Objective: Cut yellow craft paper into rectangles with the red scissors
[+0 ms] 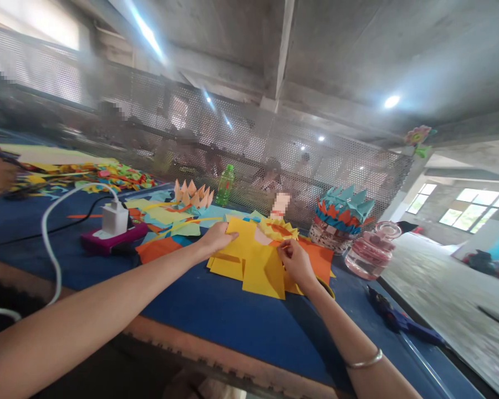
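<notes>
Left grip (217,239) pinches flat, square-cornered yellow paper (264,274); whether the right grip (298,265) does is unclear.

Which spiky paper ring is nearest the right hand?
The yellow ring, right by the right hand's fingertips. The peach ring is farther left, near the green bottle; the teal, orange and blue stack is farther right.

Left hand (217,239) and right hand (298,264) reach forward, right fingers (290,249) curled.
</notes>
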Tool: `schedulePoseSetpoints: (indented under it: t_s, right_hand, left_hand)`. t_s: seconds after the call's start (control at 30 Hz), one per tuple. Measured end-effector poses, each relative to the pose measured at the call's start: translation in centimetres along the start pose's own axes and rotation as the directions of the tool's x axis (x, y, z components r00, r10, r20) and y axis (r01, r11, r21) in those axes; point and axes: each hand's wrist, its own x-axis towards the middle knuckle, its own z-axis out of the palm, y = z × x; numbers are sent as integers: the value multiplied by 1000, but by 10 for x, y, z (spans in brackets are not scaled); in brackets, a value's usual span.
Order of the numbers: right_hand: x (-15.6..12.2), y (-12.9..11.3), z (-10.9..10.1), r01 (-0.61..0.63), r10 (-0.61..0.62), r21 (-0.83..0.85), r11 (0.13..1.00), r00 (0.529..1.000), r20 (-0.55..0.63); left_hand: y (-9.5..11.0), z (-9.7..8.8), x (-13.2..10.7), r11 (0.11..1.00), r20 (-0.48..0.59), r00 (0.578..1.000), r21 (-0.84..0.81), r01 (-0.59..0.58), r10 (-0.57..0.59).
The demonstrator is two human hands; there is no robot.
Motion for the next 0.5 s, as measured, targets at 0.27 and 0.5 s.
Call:
schedulePoseSetpoints:
  t_s: [0.27, 0.5]
  right_hand:
    - [-4, -10, -3, -43, 61, 138, 990, 990, -126]
    - [-11, -27, 14, 28, -32, 249, 968, 999, 12]
  left_hand:
    - [13, 2, -8, 970, 190, 975, -192, 149, -112]
    - [13, 8, -15, 964, 382, 923, -222, 145, -51]
